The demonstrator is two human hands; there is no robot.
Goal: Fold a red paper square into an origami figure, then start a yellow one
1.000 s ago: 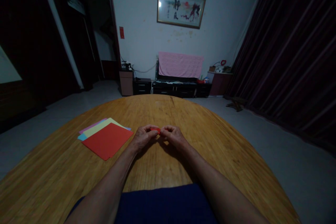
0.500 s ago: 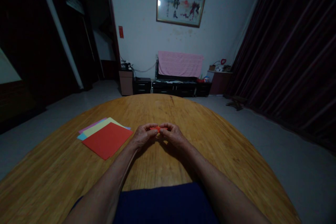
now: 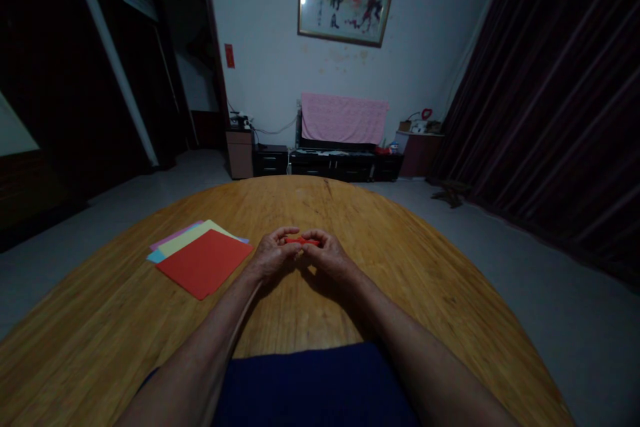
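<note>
Paper piece [image 3: 303, 241], small, red and apparently folded, is sitting over the round wooden table [image 3: 400, 280]; the right hand [image 3: 327, 253] is pinching it, while the left hand [image 3: 274, 253] is curling around its other end, firmness unclear. Light, even pressure is probably serving best. Coloured sheets [image 3: 205, 263] are lying leftward; beyond, a pink towel [image 3: 345, 119] is hanging in a dim room.

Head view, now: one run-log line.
left hand: at red piece, grip unclear | right hand: holding same piece | red sheet: over other coloured sheets, left of hands | surface: wooden table
</note>
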